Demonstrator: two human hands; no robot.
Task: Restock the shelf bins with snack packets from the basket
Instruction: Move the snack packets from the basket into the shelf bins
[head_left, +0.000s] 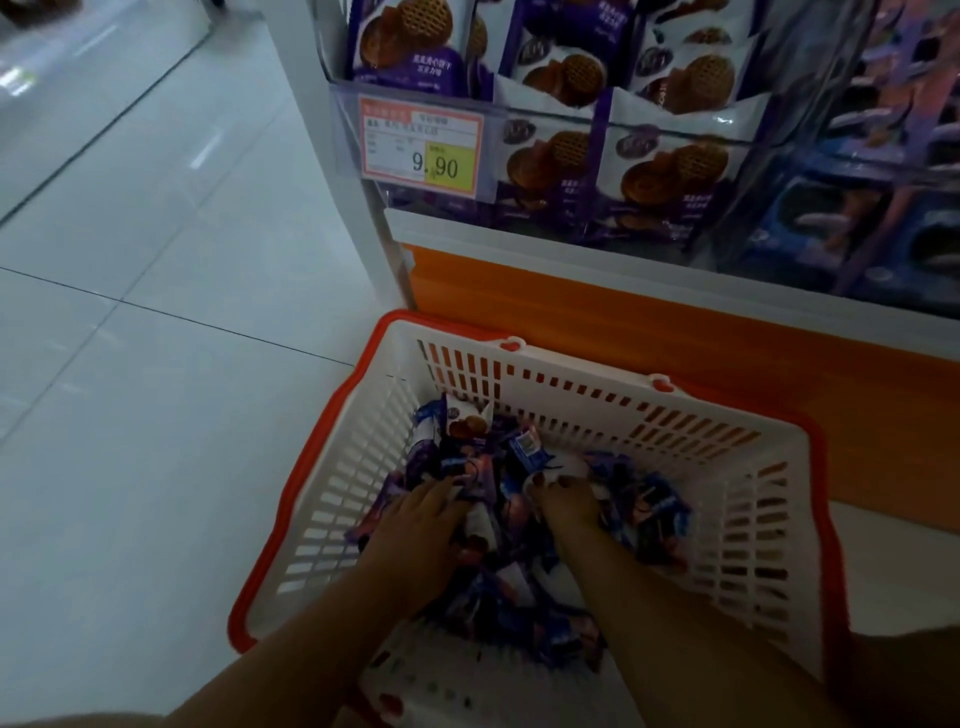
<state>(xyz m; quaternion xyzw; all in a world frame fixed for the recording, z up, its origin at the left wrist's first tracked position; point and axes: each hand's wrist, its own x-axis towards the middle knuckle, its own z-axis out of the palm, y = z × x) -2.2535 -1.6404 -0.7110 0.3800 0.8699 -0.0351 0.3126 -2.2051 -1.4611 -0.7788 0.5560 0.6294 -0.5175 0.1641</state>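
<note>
A white slatted basket (587, 384) with an orange rim stands on the floor before the shelf. Several small purple and blue snack packets (524, 587) lie heaped in its bottom. Both my hands are down in the heap. My left hand (423, 512) curls its fingers round purple packets at the left of the pile. My right hand (563, 499) grips packets near the middle, fingertips bent down into them. Above, clear shelf bins (675, 117) hold upright purple and white biscuit packets.
A price tag (423, 143) reading 9.90 hangs on the bin's left front. An orange kick panel (649, 332) runs under the shelf, right behind the basket. Pale floor tiles (156, 312) spread to the left. Blue packets fill the bins at far right.
</note>
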